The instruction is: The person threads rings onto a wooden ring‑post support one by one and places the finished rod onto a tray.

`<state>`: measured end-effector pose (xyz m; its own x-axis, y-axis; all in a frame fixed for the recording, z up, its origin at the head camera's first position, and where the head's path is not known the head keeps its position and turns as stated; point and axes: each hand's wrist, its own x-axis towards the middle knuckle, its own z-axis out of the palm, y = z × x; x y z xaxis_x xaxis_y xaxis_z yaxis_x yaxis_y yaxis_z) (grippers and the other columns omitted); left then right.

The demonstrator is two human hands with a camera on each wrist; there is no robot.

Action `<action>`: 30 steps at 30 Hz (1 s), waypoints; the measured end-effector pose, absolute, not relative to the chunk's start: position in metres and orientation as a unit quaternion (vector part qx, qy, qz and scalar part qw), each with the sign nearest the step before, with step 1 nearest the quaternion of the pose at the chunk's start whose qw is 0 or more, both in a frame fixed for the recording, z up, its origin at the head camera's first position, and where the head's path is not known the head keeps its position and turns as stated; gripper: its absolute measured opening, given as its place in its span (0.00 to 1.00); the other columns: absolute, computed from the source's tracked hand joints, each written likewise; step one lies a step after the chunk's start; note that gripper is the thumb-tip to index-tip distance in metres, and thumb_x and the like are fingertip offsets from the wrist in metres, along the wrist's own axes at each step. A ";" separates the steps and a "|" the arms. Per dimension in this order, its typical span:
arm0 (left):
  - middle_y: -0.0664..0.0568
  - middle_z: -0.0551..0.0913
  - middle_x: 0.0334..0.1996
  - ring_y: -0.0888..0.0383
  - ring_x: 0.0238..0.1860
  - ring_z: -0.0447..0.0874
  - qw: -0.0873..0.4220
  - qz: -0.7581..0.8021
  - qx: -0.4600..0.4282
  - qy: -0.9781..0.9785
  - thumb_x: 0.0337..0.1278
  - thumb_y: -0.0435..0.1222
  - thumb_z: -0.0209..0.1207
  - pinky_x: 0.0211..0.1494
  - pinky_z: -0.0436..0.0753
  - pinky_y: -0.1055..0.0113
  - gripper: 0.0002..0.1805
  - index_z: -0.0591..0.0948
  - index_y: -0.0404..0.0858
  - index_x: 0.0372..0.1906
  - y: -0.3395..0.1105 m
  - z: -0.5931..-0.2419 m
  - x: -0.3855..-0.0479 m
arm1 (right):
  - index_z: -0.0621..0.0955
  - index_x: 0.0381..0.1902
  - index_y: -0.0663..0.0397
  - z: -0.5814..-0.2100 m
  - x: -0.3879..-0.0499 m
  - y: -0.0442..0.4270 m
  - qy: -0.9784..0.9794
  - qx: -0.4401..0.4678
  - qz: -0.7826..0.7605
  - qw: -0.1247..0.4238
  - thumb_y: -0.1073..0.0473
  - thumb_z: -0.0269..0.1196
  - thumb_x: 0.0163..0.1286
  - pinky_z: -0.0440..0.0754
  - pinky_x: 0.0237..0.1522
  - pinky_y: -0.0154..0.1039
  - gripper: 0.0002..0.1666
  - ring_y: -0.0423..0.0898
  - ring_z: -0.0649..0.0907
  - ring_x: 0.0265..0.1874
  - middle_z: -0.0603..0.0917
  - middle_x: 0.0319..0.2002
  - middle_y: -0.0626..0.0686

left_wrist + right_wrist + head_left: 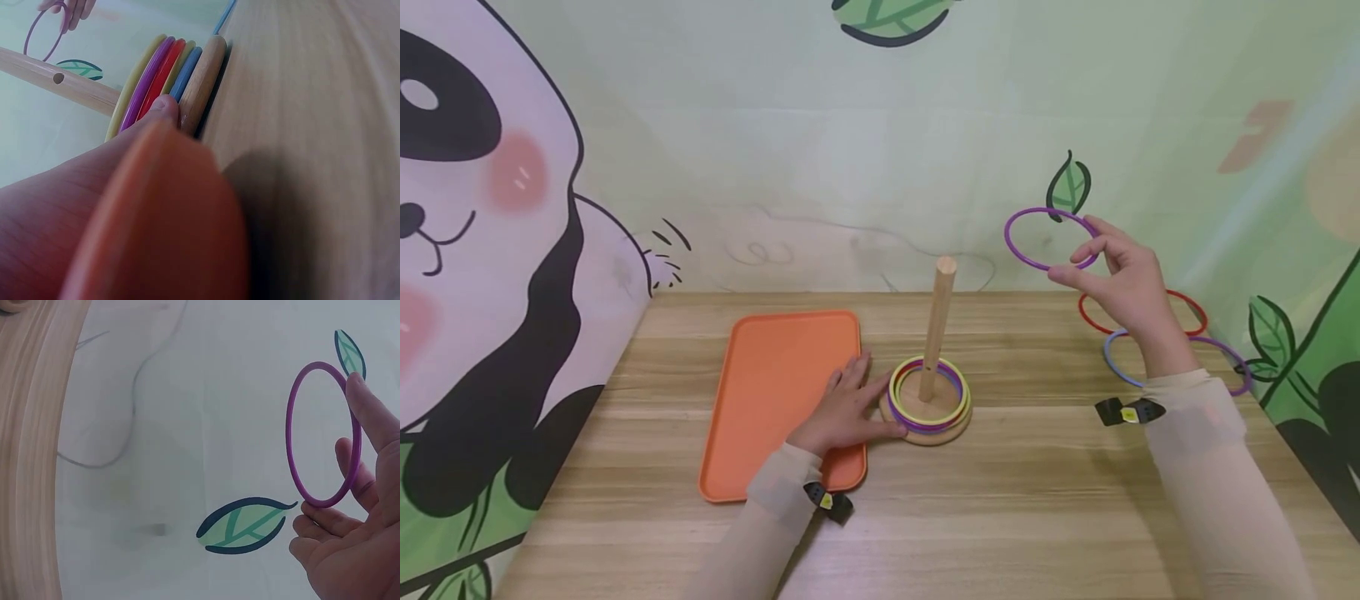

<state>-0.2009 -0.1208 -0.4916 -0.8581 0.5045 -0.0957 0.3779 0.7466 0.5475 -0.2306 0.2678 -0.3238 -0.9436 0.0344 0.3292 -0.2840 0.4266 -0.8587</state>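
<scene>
A purple ring (1007, 237) is pinched between the thumb and fingers of my right hand (1123, 279), raised in front of the wall, right of the wooden peg (937, 325). The right wrist view shows the same purple ring (289, 437), with fingertips touching its edge. On the round wooden base (943, 437) lie several stacked rings around the peg, a yellow ring (967, 404) topmost. My left hand (838, 408) rests its spread, fairly straight fingers beside the stack; its thumb (165, 107) touches the rings' side in the left wrist view. Part of the tray lies beneath this hand.
An orange tray (775, 392) lies left of the peg. At the table's right side, partly behind the right forearm, lie a red ring (1199, 308), a blue ring (1108, 360) and a purple ring (1247, 375). A printed wall cloth (850, 167) hangs behind the wooden table (1000, 517).
</scene>
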 end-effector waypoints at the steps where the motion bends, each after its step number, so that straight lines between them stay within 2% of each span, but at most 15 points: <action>1: 0.38 0.36 0.86 0.41 0.85 0.30 0.120 0.265 0.238 0.927 0.56 0.66 0.69 0.85 0.33 0.46 0.55 0.62 0.49 0.84 -0.121 -0.492 -0.201 | 0.81 0.39 0.65 -0.323 -0.230 0.267 -0.830 0.077 0.531 0.151 0.60 0.79 0.63 0.57 0.81 0.40 0.18 0.48 0.62 0.81 0.69 0.79 0.54; 8: 0.38 0.36 0.86 0.41 0.85 0.30 0.117 0.268 0.238 0.926 0.56 0.65 0.70 0.85 0.34 0.46 0.55 0.63 0.49 0.84 -0.120 -0.492 -0.201 | 0.80 0.40 0.70 -0.317 -0.228 0.264 -0.818 0.090 0.543 0.168 0.63 0.79 0.62 0.60 0.78 0.34 0.20 0.47 0.63 0.80 0.70 0.78 0.55; 18: 0.38 0.37 0.86 0.41 0.85 0.31 0.112 0.266 0.241 0.927 0.56 0.66 0.69 0.85 0.34 0.45 0.55 0.63 0.50 0.84 -0.121 -0.496 -0.202 | 0.82 0.36 0.60 -0.308 -0.227 0.257 -0.807 0.106 0.553 0.178 0.66 0.79 0.60 0.62 0.74 0.28 0.15 0.47 0.65 0.79 0.72 0.77 0.55; 30: 0.37 0.36 0.86 0.40 0.85 0.31 0.108 0.272 0.247 0.924 0.55 0.68 0.68 0.84 0.34 0.45 0.56 0.62 0.49 0.84 -0.121 -0.500 -0.204 | 0.80 0.35 0.60 -0.296 -0.223 0.248 -0.796 0.134 0.560 0.187 0.69 0.79 0.58 0.62 0.75 0.30 0.16 0.48 0.66 0.79 0.73 0.77 0.54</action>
<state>-0.2044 -0.1214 -0.5001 -0.8551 0.5145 -0.0648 0.3971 0.7300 0.5563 -0.2230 0.2480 -0.2961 -0.8943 -0.0046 0.4474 -0.4227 0.3365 -0.8415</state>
